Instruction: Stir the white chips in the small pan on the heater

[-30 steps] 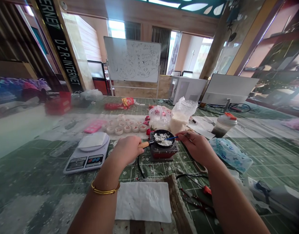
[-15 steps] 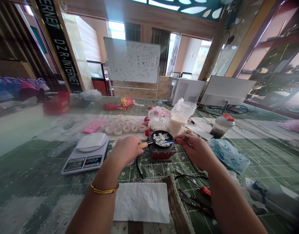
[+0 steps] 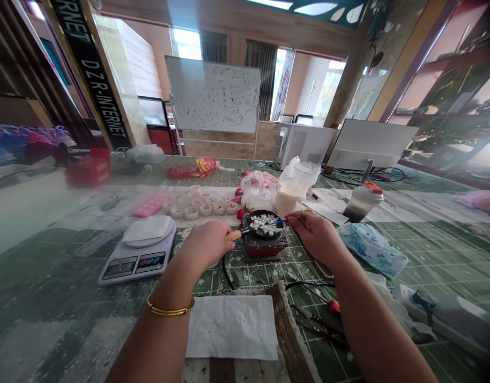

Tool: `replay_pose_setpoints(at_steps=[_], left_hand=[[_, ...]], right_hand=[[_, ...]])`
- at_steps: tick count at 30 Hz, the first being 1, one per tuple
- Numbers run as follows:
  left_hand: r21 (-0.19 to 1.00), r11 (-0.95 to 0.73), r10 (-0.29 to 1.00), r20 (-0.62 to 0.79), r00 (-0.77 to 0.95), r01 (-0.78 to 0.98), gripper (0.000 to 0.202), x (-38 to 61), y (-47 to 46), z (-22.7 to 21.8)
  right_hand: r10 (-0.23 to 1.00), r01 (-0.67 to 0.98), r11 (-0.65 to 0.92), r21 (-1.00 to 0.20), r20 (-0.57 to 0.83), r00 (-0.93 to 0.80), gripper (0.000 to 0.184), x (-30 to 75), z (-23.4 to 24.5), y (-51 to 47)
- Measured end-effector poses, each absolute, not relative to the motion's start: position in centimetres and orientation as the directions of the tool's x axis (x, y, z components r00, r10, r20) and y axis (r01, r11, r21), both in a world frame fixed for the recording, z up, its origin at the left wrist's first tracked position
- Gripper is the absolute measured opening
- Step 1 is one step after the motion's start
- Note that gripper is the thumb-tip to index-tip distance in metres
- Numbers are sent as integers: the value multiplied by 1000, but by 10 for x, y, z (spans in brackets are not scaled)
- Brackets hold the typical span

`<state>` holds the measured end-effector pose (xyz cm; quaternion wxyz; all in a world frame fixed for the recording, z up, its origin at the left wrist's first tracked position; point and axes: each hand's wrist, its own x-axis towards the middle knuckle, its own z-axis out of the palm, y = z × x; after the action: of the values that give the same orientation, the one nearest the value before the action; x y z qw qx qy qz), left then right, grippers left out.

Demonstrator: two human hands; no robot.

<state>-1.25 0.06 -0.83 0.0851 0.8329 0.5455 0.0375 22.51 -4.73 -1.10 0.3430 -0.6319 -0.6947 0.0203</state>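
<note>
My left hand is closed round the wooden handle of a small black frying pan. The pan sits on a small red and grey electric stove. White lumpy pieces lie in the pan. Between the fingertips of my right hand is a thin blue stick, its tip among the white pieces. I cannot make out what kind of stick it is. Behind the pan stand a clear bag of pale granules and a knotted plastic bag.
A kitchen scale with white paper stands at left, beside small filled cups. A white sheet lies in front. At right are a tissue pack, a shaker bottle, pliers and a power strip.
The stick's tip has moved slightly up within the pan, and my right hand has risen a little. The white pieces look shifted. My left hand keeps its hold on the handle.
</note>
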Motion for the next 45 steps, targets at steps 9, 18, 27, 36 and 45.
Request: replay_pose_setpoints(at_steps=[9,18,27,36,45], left_hand=[[173,-389,916,-35,400,905,17,-12,1,-9],[177,-357,925,-68,373,917,18,-10,0,-8],[154,-370,923,-48,381,916,16,-10,0,-9],[149,-381,920,-38,390,912,15,-10,0,-8],[153,-372,923,-43,383,915,16,-10,0,-8]], right_hand=[[905,853,227,-471,426,-6,31,224,-15,-44],[903,834,290,-469,423,-77,31,218,-12,-48],[899,864,222,-452,438,-2,31,231,-8,-50],[891,864,245,-441,454,-22,31,228,-4,-57],[875,908,118,-403,475,96,33,235,-1,-57]])
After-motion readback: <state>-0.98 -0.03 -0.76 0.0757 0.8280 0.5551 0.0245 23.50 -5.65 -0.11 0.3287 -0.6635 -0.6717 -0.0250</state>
